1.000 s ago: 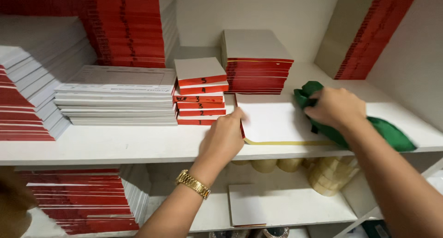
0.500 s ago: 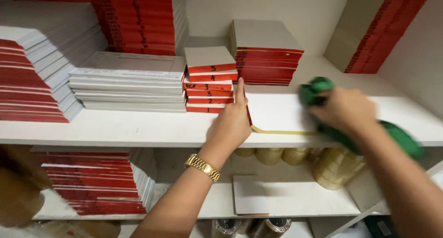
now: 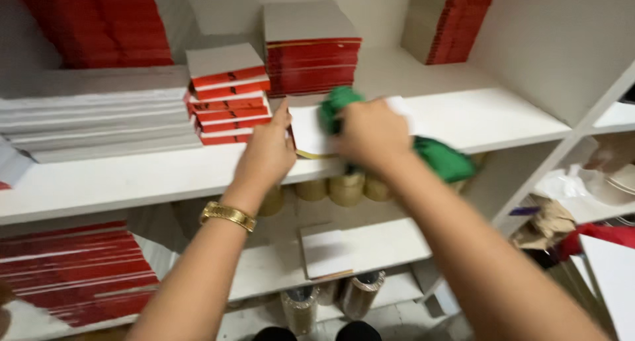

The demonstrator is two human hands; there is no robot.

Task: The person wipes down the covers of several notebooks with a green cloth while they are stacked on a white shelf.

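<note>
Here the right hand (image 3: 370,132) clenches a green cloth (image 3: 436,157); left hand (image 3: 268,152) fingers steady the white pad (image 3: 307,132).

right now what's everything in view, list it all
green cloth: one, green, under the right hand on the shelf
white pad: one, white, flat on the shelf between the hands
small pads: one stack, red-edged, left of the white pad
grey-topped stack: one, red edges, at the back
tape rolls: several, tan, lower shelf
shelf: white
watch: one, gold, left wrist
left hand: at the white pad's left edge
right hand: gripping the green cloth
</note>
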